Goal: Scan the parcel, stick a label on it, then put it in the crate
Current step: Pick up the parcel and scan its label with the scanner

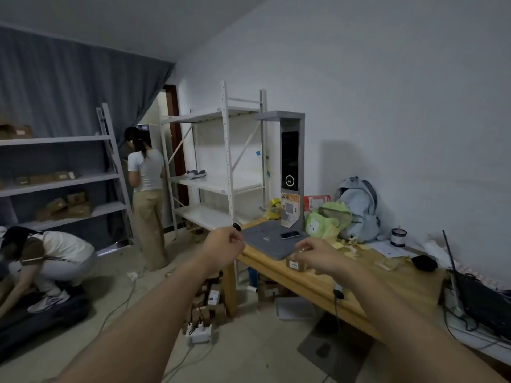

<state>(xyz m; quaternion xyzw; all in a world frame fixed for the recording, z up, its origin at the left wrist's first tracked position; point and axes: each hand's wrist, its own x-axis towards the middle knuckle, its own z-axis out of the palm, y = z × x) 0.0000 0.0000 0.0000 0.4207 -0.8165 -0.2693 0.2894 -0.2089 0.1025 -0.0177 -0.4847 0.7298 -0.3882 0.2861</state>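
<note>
The parcel point(296, 264), a small brown box whose white label is too blurred to read, sits on the table point(312, 286) just under the right hand point(318, 257), fingers curled and pinched together above it, while the left hand point(224, 246), loosely fisted, hangs beside the table's edge.

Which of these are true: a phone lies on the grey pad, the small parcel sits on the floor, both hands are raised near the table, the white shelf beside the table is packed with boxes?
1. A phone lies on the grey pad. True.
2. The small parcel sits on the floor. False: it rests on the wooden table.
3. Both the left hand and right hand are raised near the table. True.
4. The white shelf is packed with boxes. False: it holds only a pair of slippers.
</note>
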